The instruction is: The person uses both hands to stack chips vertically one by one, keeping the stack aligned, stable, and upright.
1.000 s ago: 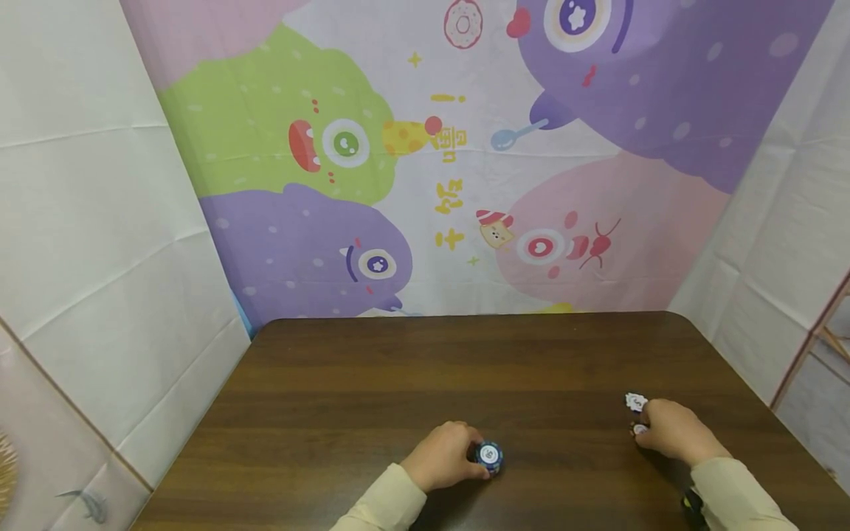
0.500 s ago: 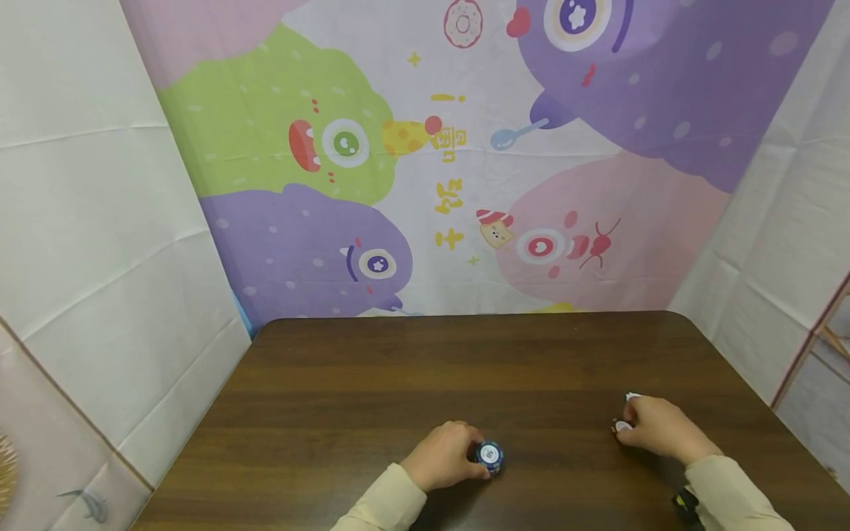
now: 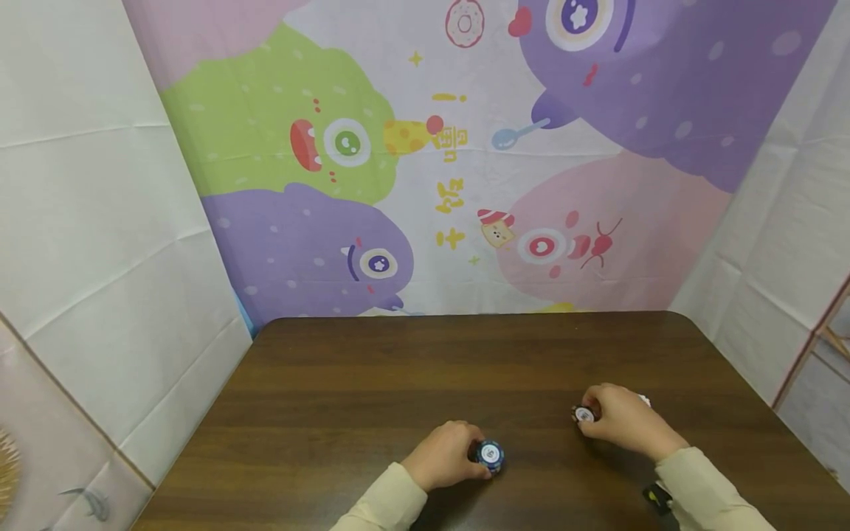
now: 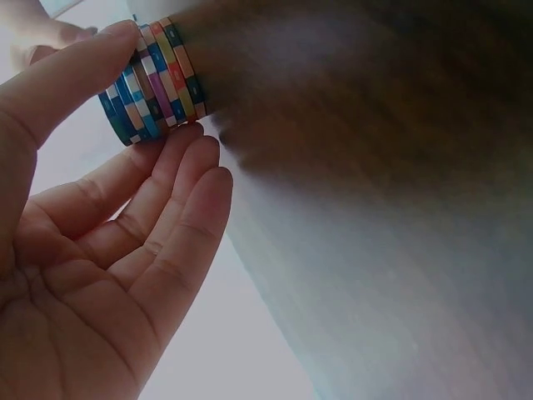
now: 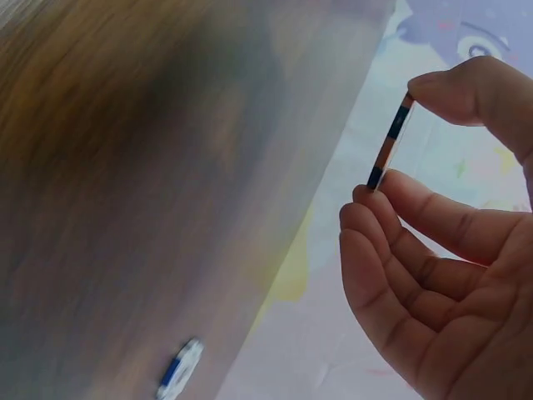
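A stack of poker chips (image 3: 491, 455), blue with a white centre on top, stands on the brown table (image 3: 425, 354). My left hand (image 3: 445, 456) grips it by the sides, thumb near, fingers far. Multicoloured chip edges (image 4: 158, 83) show in the left wrist view. Farther right, my right hand (image 3: 627, 419) pinches a single dark-and-orange poker chip (image 3: 584, 414) at its rim. In the right wrist view that chip (image 5: 390, 142) is seen edge-on between thumb and fingertips. A white-and-blue chip (image 5: 180, 369) lies on the table, mostly hidden behind the right hand in the head view.
A cartoon-printed cloth (image 3: 425, 221) hangs right behind the table's far edge. White cloth panels (image 3: 113, 206) stand at both sides. A black object with a yellow mark (image 3: 657, 498) is at the right wrist.
My right hand has moved left from beside the white chip, carrying the pinched dark-and-orange poker chip toward the stack. The left hand and the stack have stayed in place.
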A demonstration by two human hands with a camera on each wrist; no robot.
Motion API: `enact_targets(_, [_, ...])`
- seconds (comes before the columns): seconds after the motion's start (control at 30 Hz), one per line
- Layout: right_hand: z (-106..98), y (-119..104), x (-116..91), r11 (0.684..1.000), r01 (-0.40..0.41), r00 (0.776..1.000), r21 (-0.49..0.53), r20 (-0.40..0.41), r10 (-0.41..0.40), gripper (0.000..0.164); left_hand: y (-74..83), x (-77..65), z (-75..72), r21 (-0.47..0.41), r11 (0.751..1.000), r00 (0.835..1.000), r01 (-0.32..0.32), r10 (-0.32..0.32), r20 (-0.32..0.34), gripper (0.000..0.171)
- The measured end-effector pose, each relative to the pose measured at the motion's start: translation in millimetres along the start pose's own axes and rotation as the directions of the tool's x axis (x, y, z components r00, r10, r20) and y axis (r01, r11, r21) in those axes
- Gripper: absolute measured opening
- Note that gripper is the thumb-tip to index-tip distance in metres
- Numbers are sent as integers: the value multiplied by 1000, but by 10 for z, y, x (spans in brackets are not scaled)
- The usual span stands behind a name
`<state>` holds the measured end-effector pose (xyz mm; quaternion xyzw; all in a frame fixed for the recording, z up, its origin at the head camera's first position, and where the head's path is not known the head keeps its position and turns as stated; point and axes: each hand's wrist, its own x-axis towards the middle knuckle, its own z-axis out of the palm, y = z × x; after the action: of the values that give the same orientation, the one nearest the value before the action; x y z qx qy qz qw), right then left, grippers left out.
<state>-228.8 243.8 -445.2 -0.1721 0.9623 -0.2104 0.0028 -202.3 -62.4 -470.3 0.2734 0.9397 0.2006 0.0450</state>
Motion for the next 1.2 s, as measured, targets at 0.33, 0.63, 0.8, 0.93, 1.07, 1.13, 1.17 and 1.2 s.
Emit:
enact_targets(0.33, [69, -282, 106, 997, 78, 996, -27, -34, -79, 25, -8, -2, 17, 5, 1000, 1000, -5, 5, -13, 41])
enact_targets(0.63, [183, -449, 182, 983, 182, 980, -32, -69, -184, 25, -23, -7, 16, -13, 1000, 999, -20, 20, -32, 39])
enact_targets(0.8, [245, -554, 219, 975, 220, 973, -18, -72, -221, 25, -36, -13, 9, -28, 999, 998, -42, 40, -56, 39])
enact_targets(0.93, [295, -638, 246, 970, 244, 968, -1, -58, -243, 24, -37, -18, 2, -34, 998, 997, -54, 52, -61, 40])
enact_targets(1.07, [339, -715, 267, 960, 279, 960, 17, -43, -278, 23, -34, -24, -6, -37, 998, 997, -56, 54, -60, 40])
enact_targets(1.13, [362, -748, 274, 955, 294, 955, 22, -34, -294, 22, -31, -25, -10, -39, 998, 997, -55, 53, -60, 39])
enact_targets(1.17, [373, -763, 277, 953, 301, 953, 25, -30, -300, 22, -30, -25, -12, -41, 998, 997, -55, 52, -61, 39])
enact_targets(1.2, [384, -777, 278, 951, 307, 952, 32, -23, -307, 22, -29, -26, -14, -43, 998, 997, -54, 51, -61, 38])
